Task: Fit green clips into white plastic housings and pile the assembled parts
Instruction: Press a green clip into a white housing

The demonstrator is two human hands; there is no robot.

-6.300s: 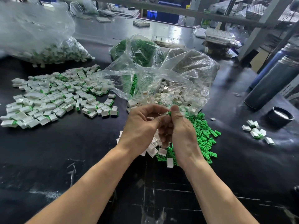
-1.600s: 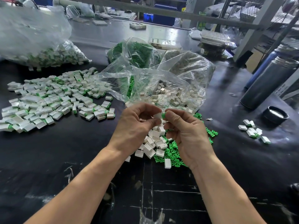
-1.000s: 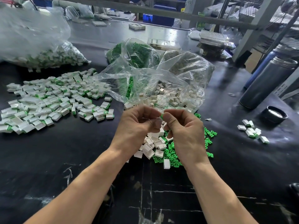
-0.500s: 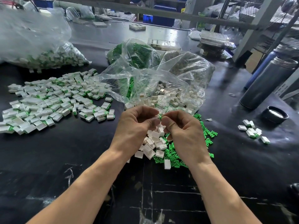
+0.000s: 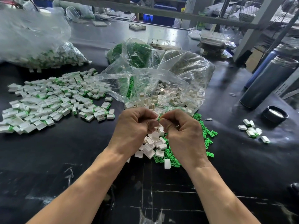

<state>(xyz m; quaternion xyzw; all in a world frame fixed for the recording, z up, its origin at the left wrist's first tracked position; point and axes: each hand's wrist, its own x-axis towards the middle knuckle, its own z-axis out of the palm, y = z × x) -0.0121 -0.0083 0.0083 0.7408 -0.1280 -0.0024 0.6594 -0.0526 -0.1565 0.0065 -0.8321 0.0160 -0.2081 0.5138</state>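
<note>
While your two hands meet at the centre of the bench, a green clip [image 5: 159, 118] shows as a sliver pinched between your right thumb and forefinger, right hand [image 5: 182, 135] curled round it. Your left hand [image 5: 134, 131] is curled too, fingertips pressed toward the clip; the white housing it presumably grips is hidden by the fingers, so I cannot confirm it.

Judgement: insertion step in progress, clip being seated, not yet released.

Directly below your hands, toward 6 o'clock, lie the loose white housings [image 5: 153, 143]; the loose green clips [image 5: 207, 135] spread from there to 3 o'clock. The pile of assembled parts [image 5: 53, 101] lies at 10 o'clock, well apart. An open clear bag [image 5: 161, 81] of housings sits just beyond your hands at 12 o'clock. A small cluster of parts [image 5: 252, 130] lies at 3 o'clock, further out, near a black cap [image 5: 275, 114].

Next move, as I judge it: press the clip fully home, then carry the part left to the 10 o'clock pile. Fetch a fresh housing and clip from below.
</note>
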